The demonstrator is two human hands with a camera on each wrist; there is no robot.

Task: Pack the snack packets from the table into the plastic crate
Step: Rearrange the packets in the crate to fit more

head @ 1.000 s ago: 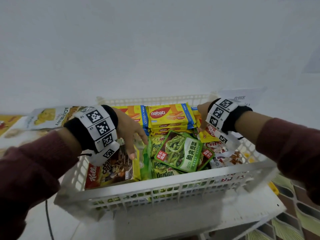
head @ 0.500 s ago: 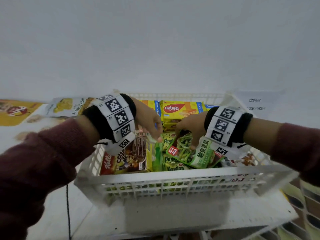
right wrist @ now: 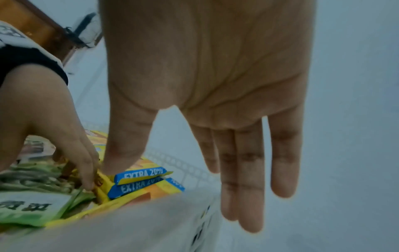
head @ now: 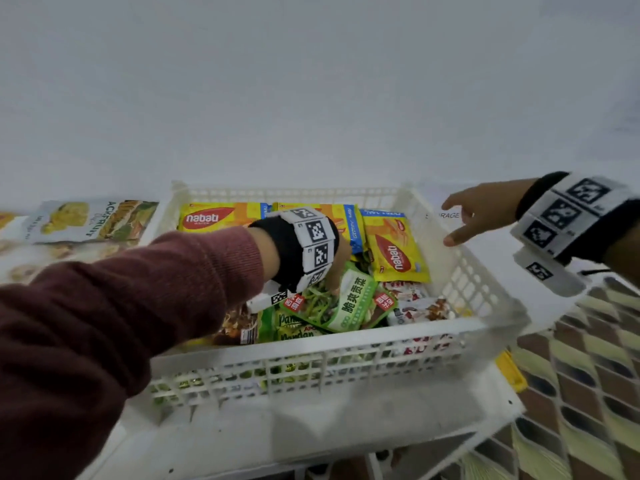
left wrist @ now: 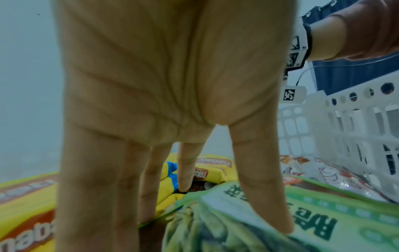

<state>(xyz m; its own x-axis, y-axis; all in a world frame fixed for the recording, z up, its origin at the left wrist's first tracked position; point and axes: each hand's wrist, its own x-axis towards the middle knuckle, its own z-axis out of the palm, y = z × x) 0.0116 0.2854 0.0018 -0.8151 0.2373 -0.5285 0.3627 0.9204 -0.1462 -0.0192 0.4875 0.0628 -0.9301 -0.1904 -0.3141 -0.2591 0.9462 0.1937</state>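
White plastic crate (head: pixel 332 348) nearest me on white table (head: pixel 346 434), full of snack packets. My left hand (head: pixel 341 261) down inside crate, straight fingers (left wrist: pixel 259 196) pressing green packet (head: pixel 349 303) lying on pandan packs; I see no grip round it. Behind it, yellow nabati packets (head: pixel 214 218) against back wall. My right hand (head: pixel 474 211) hovers beyond crate's right rim, fingers loosely spread, holding nothing. Jackfruit packet (head: pixel 93 220) on table left of crate.
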